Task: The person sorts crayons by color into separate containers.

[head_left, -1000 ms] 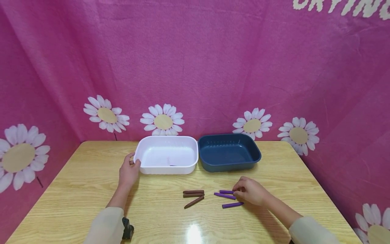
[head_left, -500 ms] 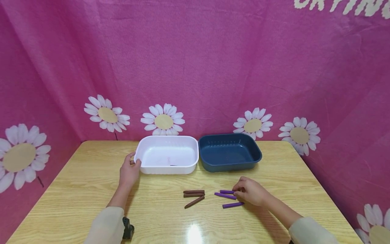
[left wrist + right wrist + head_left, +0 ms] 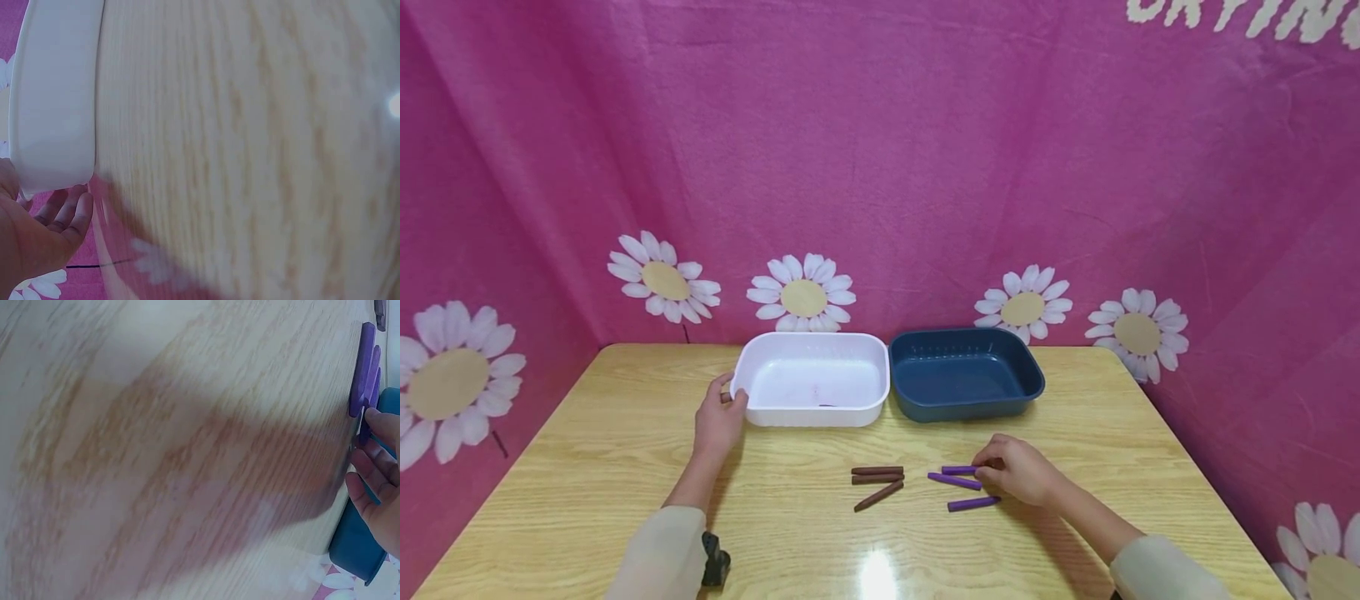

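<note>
In the head view my left hand [image 3: 717, 427] holds the left end of a white plastic basin [image 3: 808, 418]; the left wrist view shows that hand [image 3: 37, 240] with its fingers curled at the basin's end wall [image 3: 56, 106]. My right hand [image 3: 1021, 473] pinches the right end of the farthest purple crayon [image 3: 957, 471] between thumb and fingers, down at table level. A second purple crayon [image 3: 953, 482] lies slanted just in front of it, and a third purple crayon [image 3: 972, 504] lies nearer. To their left rest three brown crayons [image 3: 877, 480]. The fingertips partly hide the pinched crayon.
A dark blue basin [image 3: 966, 410] stands right beside the white one, at the back of the wooden table [image 3: 790, 533]. A small dark mark [image 3: 827, 406] shows inside the white basin. Behind the table hangs a pink curtain [image 3: 880, 167] with daisies.
</note>
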The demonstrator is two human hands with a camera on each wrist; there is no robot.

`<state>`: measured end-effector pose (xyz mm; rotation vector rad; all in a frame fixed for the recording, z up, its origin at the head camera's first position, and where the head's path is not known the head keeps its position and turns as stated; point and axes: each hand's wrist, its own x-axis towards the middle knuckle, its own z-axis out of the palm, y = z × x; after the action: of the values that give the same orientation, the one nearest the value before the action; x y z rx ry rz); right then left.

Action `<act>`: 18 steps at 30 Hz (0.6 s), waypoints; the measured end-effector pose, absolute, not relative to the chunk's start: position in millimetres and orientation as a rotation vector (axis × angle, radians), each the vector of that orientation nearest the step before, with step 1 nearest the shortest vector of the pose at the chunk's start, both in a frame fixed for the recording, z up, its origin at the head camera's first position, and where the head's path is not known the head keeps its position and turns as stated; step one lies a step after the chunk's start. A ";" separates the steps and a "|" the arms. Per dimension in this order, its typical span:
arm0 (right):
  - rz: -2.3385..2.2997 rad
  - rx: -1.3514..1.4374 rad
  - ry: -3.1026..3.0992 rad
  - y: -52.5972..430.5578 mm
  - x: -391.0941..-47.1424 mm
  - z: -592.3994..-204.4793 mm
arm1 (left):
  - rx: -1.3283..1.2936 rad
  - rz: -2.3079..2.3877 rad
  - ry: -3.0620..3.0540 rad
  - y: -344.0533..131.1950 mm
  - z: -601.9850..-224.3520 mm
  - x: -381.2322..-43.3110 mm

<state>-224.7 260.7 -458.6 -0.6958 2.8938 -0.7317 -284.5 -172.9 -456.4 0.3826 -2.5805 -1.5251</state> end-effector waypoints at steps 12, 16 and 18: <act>-0.748 -0.740 2.941 259.4 -228.7 -457.4 | 0.378 -1.523 -2.577 -173.6 -458.1 -285.5; -0.752 -0.708 2.938 258.7 -229.0 -456.2 | 0.371 -1.521 -2.575 -173.4 -458.7 -285.6; -0.756 -0.712 2.936 258.4 -228.9 -455.4 | 0.370 -1.520 -2.575 -173.5 -459.1 -285.8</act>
<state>-228.9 258.4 -455.4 -0.7120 2.9357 -0.7555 -285.8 -173.5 -459.1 0.3695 -2.5746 -1.5196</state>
